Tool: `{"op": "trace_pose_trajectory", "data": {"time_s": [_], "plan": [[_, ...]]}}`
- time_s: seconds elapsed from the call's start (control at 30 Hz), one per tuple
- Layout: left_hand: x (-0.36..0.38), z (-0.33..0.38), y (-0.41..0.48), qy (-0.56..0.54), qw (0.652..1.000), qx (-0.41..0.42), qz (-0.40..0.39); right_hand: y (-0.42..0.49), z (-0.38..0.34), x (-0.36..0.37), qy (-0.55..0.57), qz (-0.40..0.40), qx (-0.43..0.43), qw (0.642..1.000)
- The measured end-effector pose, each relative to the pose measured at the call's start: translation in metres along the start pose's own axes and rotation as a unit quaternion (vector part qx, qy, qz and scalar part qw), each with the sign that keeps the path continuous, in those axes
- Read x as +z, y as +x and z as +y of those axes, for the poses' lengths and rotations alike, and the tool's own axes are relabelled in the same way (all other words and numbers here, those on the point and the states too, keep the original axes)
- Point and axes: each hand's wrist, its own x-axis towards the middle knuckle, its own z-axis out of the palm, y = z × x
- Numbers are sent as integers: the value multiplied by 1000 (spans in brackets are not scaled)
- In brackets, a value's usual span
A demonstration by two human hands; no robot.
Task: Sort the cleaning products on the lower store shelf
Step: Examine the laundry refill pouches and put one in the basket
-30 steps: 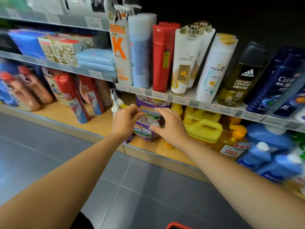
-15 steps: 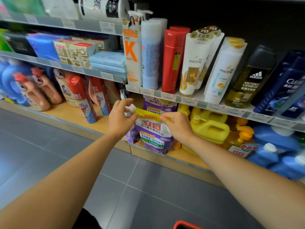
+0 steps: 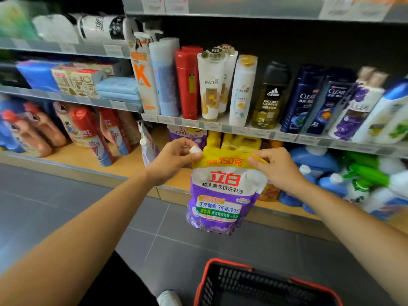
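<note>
Purple-white detergent pouch (image 3: 223, 195), yellow top; both hands pinch it.

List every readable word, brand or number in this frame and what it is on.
"立白", "150克": purple detergent pouch held by both hands
"PANTENE": white tube
"adidas VICTORY LEAGUE": dark bottle
"CLEAR": two navy bottles
"LUX": purple-white bottle
"K": white pump bottle
Shelf price tags: too blurred.
</note>
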Motion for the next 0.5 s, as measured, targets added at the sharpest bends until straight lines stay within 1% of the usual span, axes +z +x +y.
{"op": "trace_pose_trajectory", "data": {"time_s": [0.1, 0.17, 0.23, 0.33, 0.5], "plan": [[47, 16, -14, 43, 997, 33, -46, -36, 9, -35, -2, -21, 21, 1000], [76, 20, -24, 86, 993, 47, -62, -60, 13, -46, -18, -35, 23, 999], [98, 24, -31, 110, 991, 54, -59, -81, 16, -46, -46, -46, 22, 998], [120, 32, -39, 116, 989, 68, -62, -104, 23, -35, -23, -37, 15, 999], [157, 26, -53, 79, 995, 56, -26, -109, 35, -41, -27, 4, 22, 999]]}}
